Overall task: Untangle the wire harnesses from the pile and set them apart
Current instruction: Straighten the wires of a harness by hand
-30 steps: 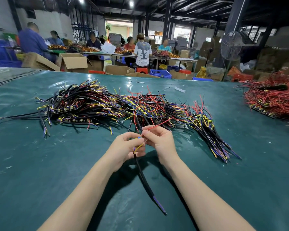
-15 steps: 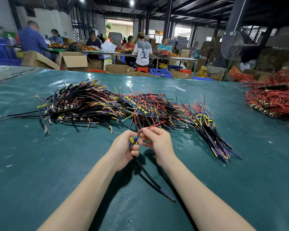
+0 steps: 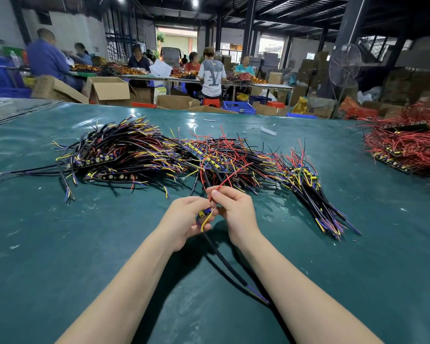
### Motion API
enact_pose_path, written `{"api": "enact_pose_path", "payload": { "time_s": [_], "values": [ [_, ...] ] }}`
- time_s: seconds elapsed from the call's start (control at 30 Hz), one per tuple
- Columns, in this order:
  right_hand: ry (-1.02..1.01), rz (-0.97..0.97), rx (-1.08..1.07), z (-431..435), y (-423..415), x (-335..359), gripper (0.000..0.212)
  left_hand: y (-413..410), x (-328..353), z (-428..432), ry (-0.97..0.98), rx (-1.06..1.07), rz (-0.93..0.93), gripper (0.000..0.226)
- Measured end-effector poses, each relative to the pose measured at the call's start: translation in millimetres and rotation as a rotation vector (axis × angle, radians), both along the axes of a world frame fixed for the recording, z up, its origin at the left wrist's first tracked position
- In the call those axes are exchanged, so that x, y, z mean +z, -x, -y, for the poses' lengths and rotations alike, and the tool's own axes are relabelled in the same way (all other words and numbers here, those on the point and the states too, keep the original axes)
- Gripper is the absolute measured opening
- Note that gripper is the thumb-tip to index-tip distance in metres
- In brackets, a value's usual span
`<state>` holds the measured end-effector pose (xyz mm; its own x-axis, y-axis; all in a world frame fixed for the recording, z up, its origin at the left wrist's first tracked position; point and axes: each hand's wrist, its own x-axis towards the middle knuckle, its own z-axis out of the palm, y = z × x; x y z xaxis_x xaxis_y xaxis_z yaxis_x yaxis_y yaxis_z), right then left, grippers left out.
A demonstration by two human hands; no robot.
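Teal, glossy vinyl covers the table (image 3: 60, 244), where a sprawling pile (image 3: 139, 155) of black, yellow, purple and red wires lies just beyond the hands. One black-sheathed harness (image 3: 224, 259) trails from the left hand (image 3: 184, 222) toward the person, clear of the pile. Left fingers curl round its yellow-and-blue end. The right hand (image 3: 236, 212) pinches a thin red wire (image 3: 227, 180) between thumb and forefinger.
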<state>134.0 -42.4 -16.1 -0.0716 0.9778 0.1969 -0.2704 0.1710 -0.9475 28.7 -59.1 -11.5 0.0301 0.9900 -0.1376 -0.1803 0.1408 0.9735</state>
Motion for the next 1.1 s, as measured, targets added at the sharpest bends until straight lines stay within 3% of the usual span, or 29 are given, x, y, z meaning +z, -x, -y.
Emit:
{"api": "enact_pose_path", "payload": {
  "time_s": [0.3, 0.47, 0.63, 0.77, 0.9, 1.03, 1.1],
  "values": [
    [0.056, -0.061, -0.161, -8, -14, 2, 0.024, -3, -2, 2, -0.025, -0.015, -0.122, 0.027],
    [0.194, -0.232, -0.015, -13, -22, 4, 0.024, -10, -2, 4, -0.028, -0.1, -0.197, 0.024],
    [0.146, -0.168, -0.043, -13, -20, 4, 0.028, -11, -2, 3, -0.11, -0.064, -0.309, 0.028],
    [0.157, -0.231, -0.084, -15, -25, 4, 0.026, -12, -2, 3, -0.135, -0.087, -0.225, 0.033],
    [0.18, -0.408, 0.037, -15, -29, 6, 0.026, -12, -3, 4, -0.166, -0.128, -0.192, 0.03],
    [0.206, -0.572, 0.076, -18, -35, 8, 0.033, -10, -4, 5, -0.094, -0.174, -0.17, 0.032],
    [0.192, -0.564, 0.032, -20, -38, 7, 0.031, -10, -5, 6, -0.063, -0.183, -0.153, 0.034]
  ]
}}
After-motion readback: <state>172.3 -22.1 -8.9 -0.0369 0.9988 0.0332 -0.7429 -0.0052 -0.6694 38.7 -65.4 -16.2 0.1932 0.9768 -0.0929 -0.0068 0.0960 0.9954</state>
